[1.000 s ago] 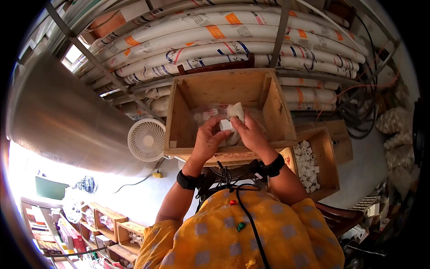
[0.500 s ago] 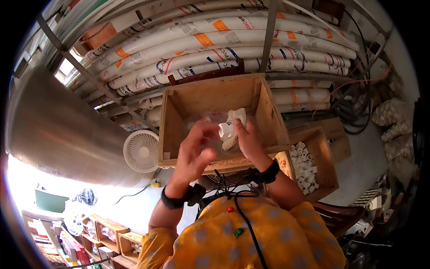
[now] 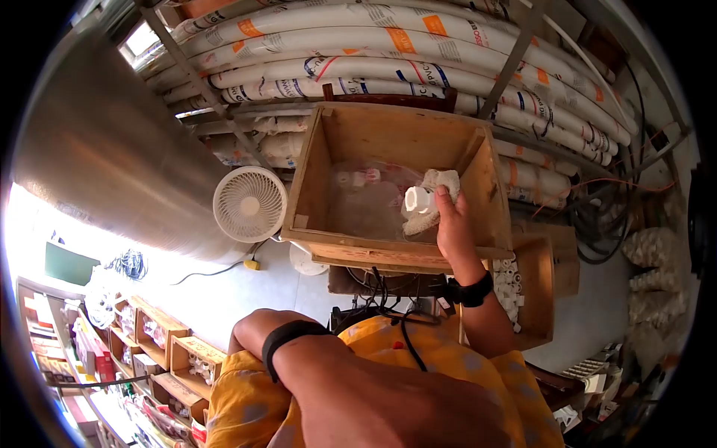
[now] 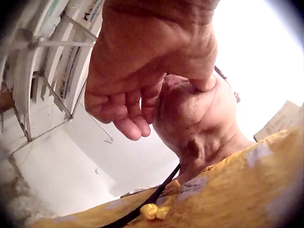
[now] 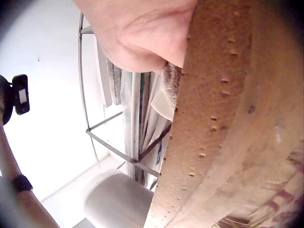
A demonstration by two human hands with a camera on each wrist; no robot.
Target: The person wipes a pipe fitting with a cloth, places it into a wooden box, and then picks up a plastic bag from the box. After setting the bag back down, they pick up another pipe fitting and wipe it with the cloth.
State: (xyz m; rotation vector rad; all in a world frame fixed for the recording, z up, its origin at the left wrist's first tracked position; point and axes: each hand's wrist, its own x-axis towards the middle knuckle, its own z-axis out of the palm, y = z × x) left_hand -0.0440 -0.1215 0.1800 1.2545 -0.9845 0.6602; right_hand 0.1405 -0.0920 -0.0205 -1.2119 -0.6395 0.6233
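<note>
My right hand [image 3: 457,230] holds a white plastic pipe fitting [image 3: 420,199] together with a pale knitted cloth [image 3: 442,181], thumb on top, over the right part of a wooden box [image 3: 396,127]. The fitting's open end points left. In the right wrist view, the box's edge [image 5: 209,95] hides most of the held things. My left hand [image 4: 147,61] is raised to the person's chin, fingers loosely bent, with nothing seen in it. From the head view, that hand [image 3: 403,399] looms large at the bottom, close to the camera. Clear plastic bags [image 3: 366,198] lie inside the box.
A white fan [image 3: 250,203] stands left of the box. At its right, a lower wooden box [image 3: 538,299] contains white fittings. Behind runs a rack of long white pipes [image 3: 358,41]. A large metallic cylinder [image 3: 112,149] takes up the left, and cables hang before the body.
The left hand has let go of the fitting, drawn back from the box and come up to the face. The right hand keeps the fitting and cloth over the box. The head view has shifted.
</note>
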